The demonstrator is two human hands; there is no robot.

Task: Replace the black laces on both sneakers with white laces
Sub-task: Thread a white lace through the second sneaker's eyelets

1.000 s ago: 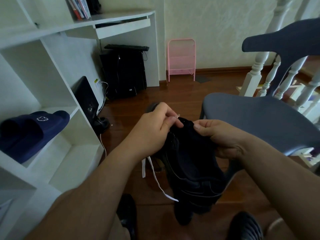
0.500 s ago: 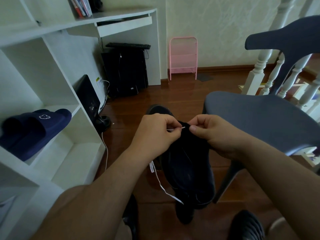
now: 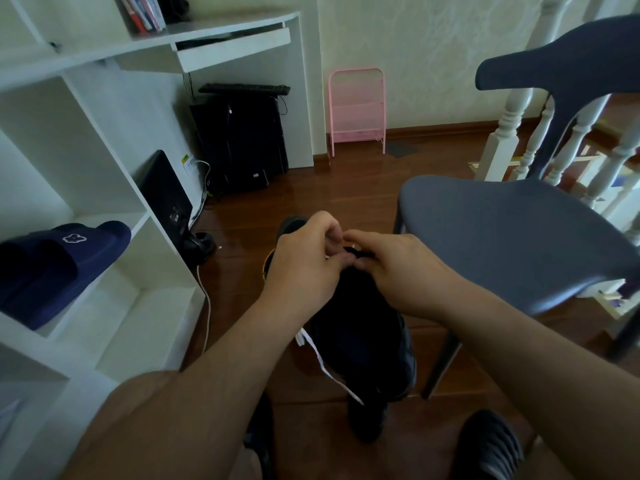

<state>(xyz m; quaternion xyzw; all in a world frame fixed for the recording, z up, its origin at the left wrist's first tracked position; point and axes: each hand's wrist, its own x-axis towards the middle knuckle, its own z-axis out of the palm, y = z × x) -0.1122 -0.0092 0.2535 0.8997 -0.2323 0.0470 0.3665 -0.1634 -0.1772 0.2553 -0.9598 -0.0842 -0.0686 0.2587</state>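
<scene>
Both hands meet at mid-frame, left hand (image 3: 304,268) and right hand (image 3: 398,268) pinching the limp white lace (image 3: 325,365) atop the soft, light black sneaker (image 3: 363,341) — best gripped near its tip.

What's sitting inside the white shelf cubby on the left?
A pair of navy slides lies on the white shelf, the nearer one showing a white outline logo. The cubby's back is partly hidden behind them, so nothing more can be confirmed there.

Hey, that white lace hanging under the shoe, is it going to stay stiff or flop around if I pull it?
Probably floppy: the white lace dangles in a loose curve below the left hand. It looks flat and thin, so likely light and apt to swing.
</scene>
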